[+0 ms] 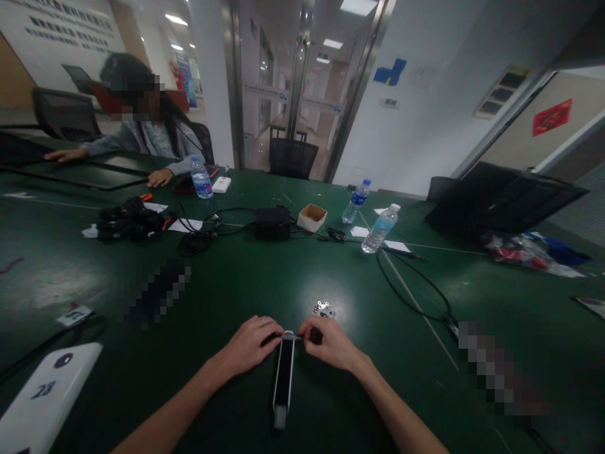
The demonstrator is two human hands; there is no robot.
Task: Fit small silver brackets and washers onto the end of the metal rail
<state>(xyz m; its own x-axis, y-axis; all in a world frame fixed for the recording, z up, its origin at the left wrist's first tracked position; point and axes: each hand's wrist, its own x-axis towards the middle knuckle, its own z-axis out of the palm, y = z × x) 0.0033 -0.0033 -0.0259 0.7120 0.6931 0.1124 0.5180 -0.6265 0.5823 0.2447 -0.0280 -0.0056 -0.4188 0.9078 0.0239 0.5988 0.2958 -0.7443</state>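
Note:
A long narrow black device with a silver frame (284, 376) lies on the green table (331, 277), pointing toward me. My left hand (252, 343) grips its far end from the left. My right hand (331, 342) pinches the same far end from the right, with a small dark part between the fingers. A small pile of shiny metal bits (324, 309) lies just beyond my right hand.
Water bottles (380, 229) (357, 201) (201, 178), a small cardboard box (312, 217), a black pouch (273, 222) and cables (416, 284) lie mid-table. A white device (45, 397) sits near left. A person sits at the far left. An open black case (501, 198) stands right.

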